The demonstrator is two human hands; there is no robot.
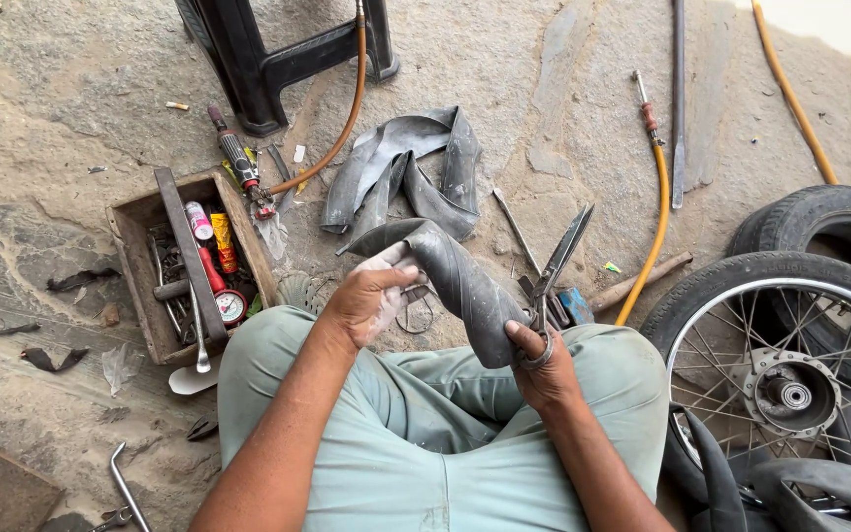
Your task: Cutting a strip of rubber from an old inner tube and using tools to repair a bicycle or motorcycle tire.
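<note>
Scraps: a few dark rubber scraps point(51, 360) lie on the concrete floor point(41, 118) at the far left.
Toolbox: an open wooden toolbox point(140, 286) stands left of the person's knee, with a red pressure gauge point(231, 305), small tubes and metal tools inside.
Left hand: the left hand point(371, 300) is closed around the upper end of a black rubber inner tube point(460, 286), the fingers wrapped over it.
Inner tube: it is held between both hands, above the lap, and bends from the left hand down to the right hand.
Second tube: another folded inner tube point(406, 167) lies on the floor just behind.
Right hand: the right hand point(544, 369) presses the lower end of the tube with the thumb and also holds scissors point(558, 261); a finger is through one ring, the blades point up and are a little open.
Hose: an orange air hose point(654, 222) lies right of the scissors.
Wheel: a spoked motorcycle wheel point(790, 365) with its tyre lies at the right.
</note>
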